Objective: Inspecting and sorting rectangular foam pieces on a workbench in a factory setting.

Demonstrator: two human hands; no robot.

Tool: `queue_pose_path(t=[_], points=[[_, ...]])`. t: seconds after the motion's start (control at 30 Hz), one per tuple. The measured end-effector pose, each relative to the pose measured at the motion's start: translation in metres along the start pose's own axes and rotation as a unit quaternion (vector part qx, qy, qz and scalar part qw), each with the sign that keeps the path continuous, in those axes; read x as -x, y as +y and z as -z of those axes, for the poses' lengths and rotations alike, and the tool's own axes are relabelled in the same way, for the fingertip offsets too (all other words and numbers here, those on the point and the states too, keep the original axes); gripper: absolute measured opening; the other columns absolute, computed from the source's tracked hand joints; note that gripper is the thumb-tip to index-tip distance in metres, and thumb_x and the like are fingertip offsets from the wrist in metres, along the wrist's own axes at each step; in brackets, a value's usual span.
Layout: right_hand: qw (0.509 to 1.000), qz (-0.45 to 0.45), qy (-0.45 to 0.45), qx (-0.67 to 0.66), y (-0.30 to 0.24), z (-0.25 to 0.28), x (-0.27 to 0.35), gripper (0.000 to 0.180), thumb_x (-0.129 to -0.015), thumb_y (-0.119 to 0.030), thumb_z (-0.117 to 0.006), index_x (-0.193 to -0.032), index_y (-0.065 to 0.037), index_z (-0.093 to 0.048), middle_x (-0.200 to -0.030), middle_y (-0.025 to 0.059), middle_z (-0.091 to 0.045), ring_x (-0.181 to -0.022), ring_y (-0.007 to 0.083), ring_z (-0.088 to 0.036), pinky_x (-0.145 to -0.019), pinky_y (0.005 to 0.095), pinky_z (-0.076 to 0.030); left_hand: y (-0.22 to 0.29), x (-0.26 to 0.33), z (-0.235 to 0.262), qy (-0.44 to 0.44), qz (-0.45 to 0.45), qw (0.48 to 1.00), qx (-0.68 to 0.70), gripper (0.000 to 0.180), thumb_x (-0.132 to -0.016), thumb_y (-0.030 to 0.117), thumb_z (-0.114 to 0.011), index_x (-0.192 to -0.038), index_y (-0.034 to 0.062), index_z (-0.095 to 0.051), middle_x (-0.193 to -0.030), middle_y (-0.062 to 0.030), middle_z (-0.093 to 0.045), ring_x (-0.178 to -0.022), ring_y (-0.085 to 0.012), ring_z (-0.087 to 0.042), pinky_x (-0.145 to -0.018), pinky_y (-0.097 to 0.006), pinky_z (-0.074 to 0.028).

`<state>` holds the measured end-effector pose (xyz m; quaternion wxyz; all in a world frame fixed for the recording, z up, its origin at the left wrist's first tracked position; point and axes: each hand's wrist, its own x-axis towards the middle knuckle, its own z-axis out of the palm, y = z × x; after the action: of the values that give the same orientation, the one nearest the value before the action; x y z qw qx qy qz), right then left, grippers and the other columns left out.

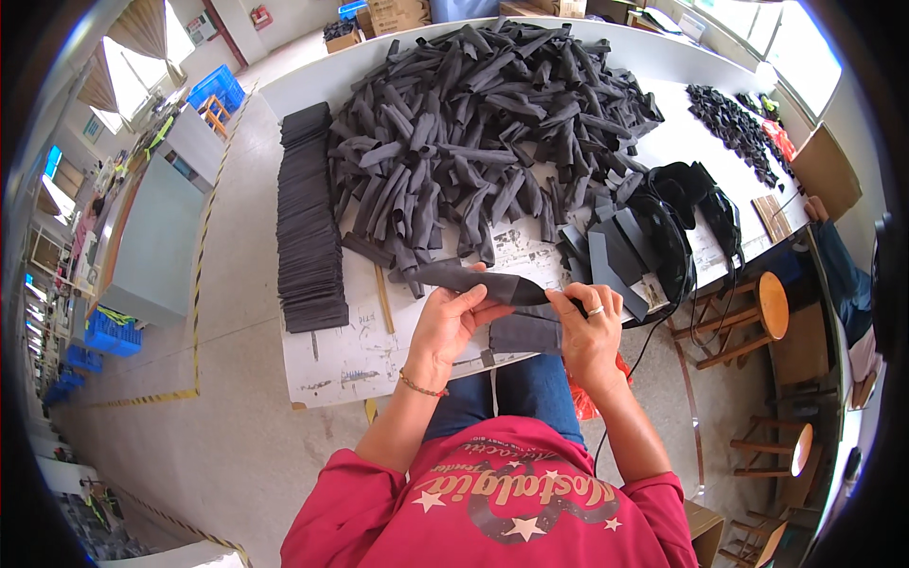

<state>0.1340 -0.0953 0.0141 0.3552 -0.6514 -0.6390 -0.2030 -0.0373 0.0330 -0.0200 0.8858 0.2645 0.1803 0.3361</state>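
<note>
A dark grey fabric tube point(471, 278) stretches between my hands above the table's near edge. My left hand point(450, 317) holds it from below, thumb along its near side and fingers partly spread beneath. My right hand point(589, 327), with a ring on one finger, pinches the tube's narrowed right end; the fingertips hide that end. Under my hands a flat dark fabric piece point(526, 333) lies on the table's edge. Just beyond, a large heap of similar dark tubes point(492, 123) covers the table's middle and far part.
At the left stands a long row of stacked flat dark pieces point(311, 222). A thin wooden stick point(384, 301) lies near it. Dark flat panels point(615, 254) and black straps point(674, 222) sit at the right, with a cable hanging down. Wooden stools point(757, 308) stand right of the table point(336, 371).
</note>
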Motion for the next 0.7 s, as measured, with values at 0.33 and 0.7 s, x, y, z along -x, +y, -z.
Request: queue_pose_path(t=[0.33, 0.7], points=[[1.000, 0.018, 0.005, 0.022, -0.001, 0.001, 0.001, 0.034, -0.066, 0.000, -0.068, -0.100, -0.009, -0.069, -0.093, 0.0024, -0.056, -0.085, 0.0227, -0.056, -0.077, 0.0374, -0.041, 0.003, -0.001, 0.002, -0.021, 0.040, 0.999, 0.018, 0.037, -0.092, 0.000, -0.056, -0.127, -0.0019, -0.045, -0.113, -0.0227, -0.062, -0.101, -0.0362, -0.065, -0.090, -0.049, -0.056], [1.000, -0.026, 0.015, 0.006, -0.025, -0.008, 0.010, 0.041, -0.073, -0.004, -0.073, -0.112, -0.009, -0.065, -0.098, 0.0053, -0.055, -0.090, 0.0253, -0.054, -0.080, 0.0388, -0.040, -0.008, 0.008, -0.020, 0.000, -0.070, 0.996, -0.054, 0.041, -0.093, 0.004, -0.058, -0.130, -0.0005, -0.041, -0.115, -0.0203, -0.062, -0.108, -0.0319, -0.063, -0.091, -0.045, -0.054]])
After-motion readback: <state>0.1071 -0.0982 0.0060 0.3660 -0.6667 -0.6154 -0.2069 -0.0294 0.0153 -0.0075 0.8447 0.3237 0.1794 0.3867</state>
